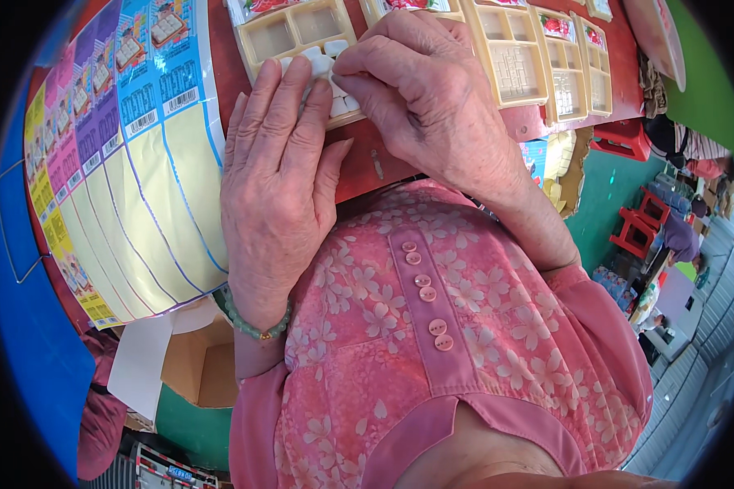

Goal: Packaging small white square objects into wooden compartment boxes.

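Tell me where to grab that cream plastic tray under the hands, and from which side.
Probably the cream tray is best gripped by its bare far-left rim, coming from the left. The left hand and right hand cover its near edge and the white pieces, and another tray crowds its right.

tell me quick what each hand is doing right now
Left hand: open, flat, fingers resting on the white blocks in the cream tray.
Right hand: fingertips pinched on a white block; firm grip cannot be told.
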`<state>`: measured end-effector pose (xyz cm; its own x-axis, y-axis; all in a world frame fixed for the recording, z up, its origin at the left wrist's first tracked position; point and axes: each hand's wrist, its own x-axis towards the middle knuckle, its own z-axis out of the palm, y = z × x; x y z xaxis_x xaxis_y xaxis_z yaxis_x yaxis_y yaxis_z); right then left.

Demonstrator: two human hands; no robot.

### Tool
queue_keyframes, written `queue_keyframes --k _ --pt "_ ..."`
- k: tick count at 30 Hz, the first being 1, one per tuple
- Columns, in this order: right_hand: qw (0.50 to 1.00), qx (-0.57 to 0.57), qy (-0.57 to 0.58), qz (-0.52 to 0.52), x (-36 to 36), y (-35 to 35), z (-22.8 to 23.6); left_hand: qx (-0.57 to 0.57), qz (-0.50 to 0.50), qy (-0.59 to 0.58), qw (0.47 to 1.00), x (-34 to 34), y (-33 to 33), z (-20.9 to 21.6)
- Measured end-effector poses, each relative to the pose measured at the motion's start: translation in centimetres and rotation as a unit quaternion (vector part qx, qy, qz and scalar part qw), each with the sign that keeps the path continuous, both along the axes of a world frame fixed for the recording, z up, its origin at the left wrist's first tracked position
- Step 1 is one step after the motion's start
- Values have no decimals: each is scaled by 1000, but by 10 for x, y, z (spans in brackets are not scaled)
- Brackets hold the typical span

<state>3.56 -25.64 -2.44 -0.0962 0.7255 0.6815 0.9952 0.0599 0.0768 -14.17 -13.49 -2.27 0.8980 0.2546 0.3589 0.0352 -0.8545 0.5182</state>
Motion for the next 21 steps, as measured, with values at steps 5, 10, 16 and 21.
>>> queue_keyframes --k 5,10,16,21 --pt "983 -85 151 -58 -23 1 24 -4 2 1 1000 -1 0 0" --pt "930 -131 323 -113 -33 1 34 -2 2 -3 1000 1 -2 8" --pt "944 -159 270 -103 -32 -11 43 1 -14 -9 1000 -3 2 6" --pt "944 -221 198 -143 -43 -17 41 -60 42 -54 996 -2 -1 1"
